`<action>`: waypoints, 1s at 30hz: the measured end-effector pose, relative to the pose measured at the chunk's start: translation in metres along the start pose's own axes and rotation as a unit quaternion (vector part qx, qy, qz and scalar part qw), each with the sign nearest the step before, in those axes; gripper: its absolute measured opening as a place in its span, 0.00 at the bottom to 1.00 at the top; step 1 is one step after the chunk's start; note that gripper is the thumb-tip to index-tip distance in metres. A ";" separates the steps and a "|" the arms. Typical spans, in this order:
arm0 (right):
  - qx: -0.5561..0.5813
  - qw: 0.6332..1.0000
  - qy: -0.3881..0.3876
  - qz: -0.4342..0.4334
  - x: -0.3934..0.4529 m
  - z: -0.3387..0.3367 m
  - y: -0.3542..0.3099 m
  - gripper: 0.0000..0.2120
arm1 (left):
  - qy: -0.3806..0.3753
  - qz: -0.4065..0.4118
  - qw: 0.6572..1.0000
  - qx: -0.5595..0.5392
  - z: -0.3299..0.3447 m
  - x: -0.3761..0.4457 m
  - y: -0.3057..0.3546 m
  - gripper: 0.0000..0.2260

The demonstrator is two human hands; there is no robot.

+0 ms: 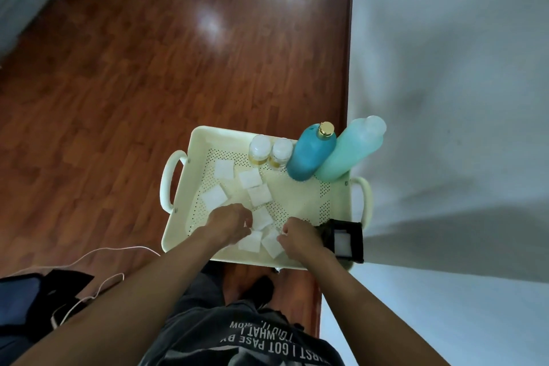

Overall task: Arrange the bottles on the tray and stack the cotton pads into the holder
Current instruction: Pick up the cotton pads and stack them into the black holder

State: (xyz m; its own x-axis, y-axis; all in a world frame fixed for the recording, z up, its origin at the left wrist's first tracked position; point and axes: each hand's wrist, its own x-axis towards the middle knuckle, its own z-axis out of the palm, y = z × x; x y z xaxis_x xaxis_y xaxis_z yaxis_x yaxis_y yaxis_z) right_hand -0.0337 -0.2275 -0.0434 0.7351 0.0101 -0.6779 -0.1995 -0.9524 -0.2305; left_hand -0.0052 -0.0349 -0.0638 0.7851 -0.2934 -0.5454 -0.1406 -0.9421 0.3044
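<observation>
A cream perforated tray (306,196) with two handles lies on the wooden floor. Along its far edge stand two small clear bottles (260,149) (280,153), a blue bottle with a gold cap (309,154) and a mint-green bottle (349,151). Several white square cotton pads (224,169) lie scattered on the tray. A black holder (346,239) with white pads inside sits at the tray's near right corner. My left hand (230,221) pinches the edge of a pad (263,218). Over another pad (271,242), my right hand (300,236) has its fingers curled; whether it grips is unclear.
A white wall (445,98) runs along the right, close behind the tall bottles. A white cable (104,252) trails over the floor at the left, beside a dark bag (35,303). My foot (261,288) is just below the tray's near edge.
</observation>
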 end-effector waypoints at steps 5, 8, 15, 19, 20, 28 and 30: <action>0.023 0.999 -0.007 0.035 0.009 0.011 0.003 0.11 | -0.006 0.031 0.999 0.020 0.004 0.006 -0.001 0.08; 0.026 0.999 -0.003 0.048 0.011 0.011 0.003 0.13 | -0.009 0.037 0.999 0.025 0.007 0.008 -0.001 0.07; 0.009 0.999 -0.013 0.045 0.016 0.009 0.001 0.13 | -0.016 0.047 0.998 0.043 0.010 0.012 0.000 0.09; -0.005 0.999 -0.008 0.031 0.015 0.005 0.000 0.12 | -0.026 0.051 0.997 0.051 0.003 0.015 0.001 0.09; -0.009 1.000 -0.010 0.027 0.013 0.004 -0.002 0.12 | -0.027 0.052 0.997 0.048 0.003 0.014 0.001 0.08; -0.067 0.996 0.029 -0.048 0.001 -0.020 0.000 0.09 | -0.028 0.019 0.999 -0.042 -0.011 0.009 0.002 0.05; -0.086 0.994 0.035 -0.064 0.001 -0.026 -0.005 0.10 | -0.059 -0.008 0.995 -0.079 -0.014 0.009 -0.006 0.04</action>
State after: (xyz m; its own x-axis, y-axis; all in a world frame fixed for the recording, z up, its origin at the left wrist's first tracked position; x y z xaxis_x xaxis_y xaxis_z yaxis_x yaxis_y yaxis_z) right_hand -0.0153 -0.2311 -0.0244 0.7920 0.1180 -0.5989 0.0075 -0.9829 -0.1838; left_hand 0.0113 -0.0297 -0.0592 0.7086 -0.3041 -0.6367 -0.0243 -0.9124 0.4087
